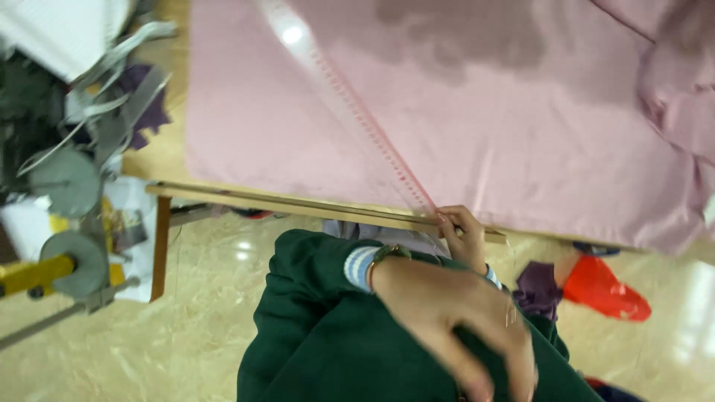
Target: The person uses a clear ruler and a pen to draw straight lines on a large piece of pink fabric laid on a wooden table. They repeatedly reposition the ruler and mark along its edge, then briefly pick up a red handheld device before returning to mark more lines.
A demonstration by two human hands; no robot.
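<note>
A pink fabric (521,126) lies spread over a wooden table (246,199). A long clear ruler (350,104) runs diagonally across it down to the table's near edge. My right hand (463,237) pinches the ruler's lower end against that edge. My left hand (454,320), with a watch on the wrist and a striped cuff, hangs blurred in front of my dark green garment (320,335). Its fingers are apart and nothing clear shows in them.
At the left is a heap of grey straps, tape rolls (65,182) and scraps. A dark damp-looking patch (462,30) marks the far fabric. More pink cloth bunches at the right (681,97). A red bag (599,289) and a purple scrap (538,289) lie on the floor.
</note>
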